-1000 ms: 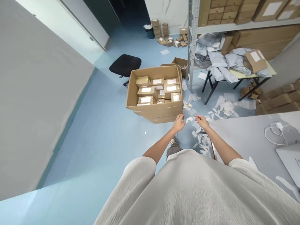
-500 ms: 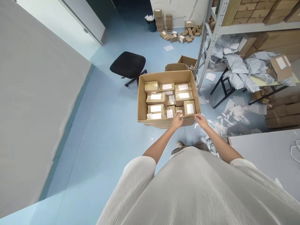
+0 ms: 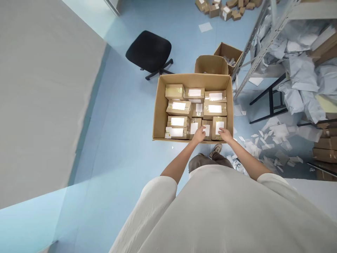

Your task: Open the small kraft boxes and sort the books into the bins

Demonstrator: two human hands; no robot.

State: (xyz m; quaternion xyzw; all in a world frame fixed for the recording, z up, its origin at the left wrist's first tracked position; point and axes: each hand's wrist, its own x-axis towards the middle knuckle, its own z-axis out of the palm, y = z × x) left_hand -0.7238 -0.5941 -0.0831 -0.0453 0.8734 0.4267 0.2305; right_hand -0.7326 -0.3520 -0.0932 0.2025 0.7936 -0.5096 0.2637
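Two hands (image 3: 199, 135), large carton (image 3: 159, 112) beneath, labelled boxes (image 3: 179, 108) inside

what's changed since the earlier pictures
The left hand and right hand have moved inward, from around the near right corner of the large open brown cardboard box to over its near edge; any grip is unclear. The small taped brown boxes inside and the black-seated chair beyond stayed put.

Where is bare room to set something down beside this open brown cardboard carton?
The blue floor left of the carton is largely bare, bordered by the flat grey panel and the black chair. The right is crowded: white paper scraps litter it. Inside, small brown cardboard boxes sit close together.
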